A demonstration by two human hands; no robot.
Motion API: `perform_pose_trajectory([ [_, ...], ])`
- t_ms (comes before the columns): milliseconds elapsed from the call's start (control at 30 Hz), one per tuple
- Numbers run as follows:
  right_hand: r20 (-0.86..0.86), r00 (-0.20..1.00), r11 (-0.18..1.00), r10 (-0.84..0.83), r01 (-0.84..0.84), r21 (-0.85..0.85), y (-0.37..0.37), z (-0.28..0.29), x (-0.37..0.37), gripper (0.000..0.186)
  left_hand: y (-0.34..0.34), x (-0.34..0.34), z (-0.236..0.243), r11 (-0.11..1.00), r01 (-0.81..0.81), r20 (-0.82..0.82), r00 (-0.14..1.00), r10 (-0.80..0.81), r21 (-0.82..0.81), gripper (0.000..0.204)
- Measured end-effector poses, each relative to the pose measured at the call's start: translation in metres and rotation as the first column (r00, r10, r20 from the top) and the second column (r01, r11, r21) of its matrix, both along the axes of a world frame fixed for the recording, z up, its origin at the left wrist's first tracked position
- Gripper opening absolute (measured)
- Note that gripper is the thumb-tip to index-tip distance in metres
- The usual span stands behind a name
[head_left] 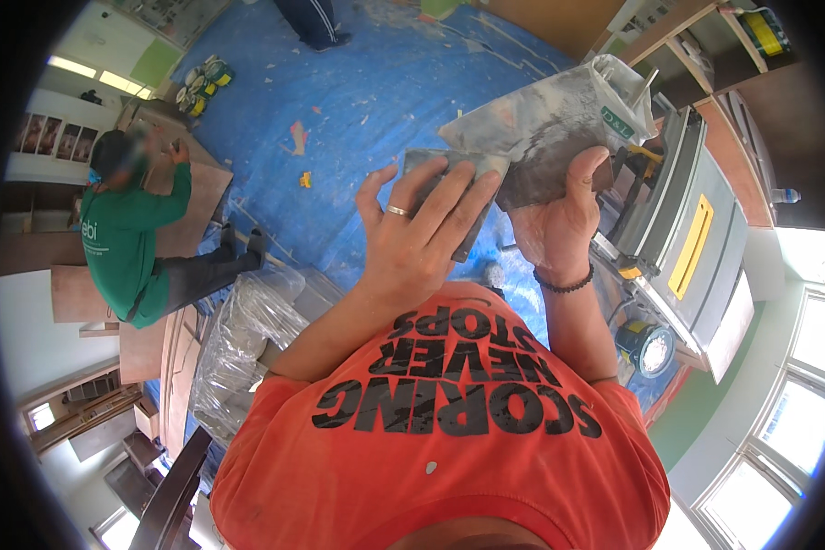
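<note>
My left hand (417,234), with a ring on one finger, is closed on a thin dark grey flat plate (479,229); its fingers lie across the plate's face. My right hand (564,220), wearing a dark bead bracelet, grips a second flat dark rectangular plate (533,180), thumb on top. The plates are close together; whether their edges touch I cannot tell, nor their exact kind. Just beyond them is a dusty, pale grey plastic bag (522,105) with a green label.
Blue sheeting (275,119) covers the floor, with scraps on it. A grey machine table (706,243) and a bucket (651,348) stand at right. A person in green (124,234) sits at left by boards. Plastic-wrapped goods (243,339) lie near my left elbow.
</note>
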State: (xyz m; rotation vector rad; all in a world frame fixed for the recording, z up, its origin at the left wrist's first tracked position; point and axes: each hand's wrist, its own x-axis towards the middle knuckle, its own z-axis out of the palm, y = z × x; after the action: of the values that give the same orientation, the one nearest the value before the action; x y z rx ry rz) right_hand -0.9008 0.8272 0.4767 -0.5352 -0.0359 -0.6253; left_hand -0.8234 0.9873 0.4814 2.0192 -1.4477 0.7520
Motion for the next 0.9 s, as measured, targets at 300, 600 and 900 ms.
perform_pose_trajectory([
  [300,-0.024,0.984,0.983,-0.178,0.176,-0.044,-0.012,0.020,0.000,0.067,0.009,-0.005,0.012,0.999,-0.023,0.005,1.000,0.023,0.043,0.045],
  [600,0.034,0.999,0.998,-0.032,0.033,-0.049,-0.004,0.023,-0.001,0.079,0.003,-0.004,0.009,0.999,-0.043,0.035,0.998,0.043,-0.006,0.042],
  [900,-0.127,0.988,0.988,-0.082,0.065,-0.137,-0.003,0.018,-0.007,0.081,0.004,-0.001,0.006,0.999,-0.020,0.041,0.999,0.022,-0.039,0.038],
])
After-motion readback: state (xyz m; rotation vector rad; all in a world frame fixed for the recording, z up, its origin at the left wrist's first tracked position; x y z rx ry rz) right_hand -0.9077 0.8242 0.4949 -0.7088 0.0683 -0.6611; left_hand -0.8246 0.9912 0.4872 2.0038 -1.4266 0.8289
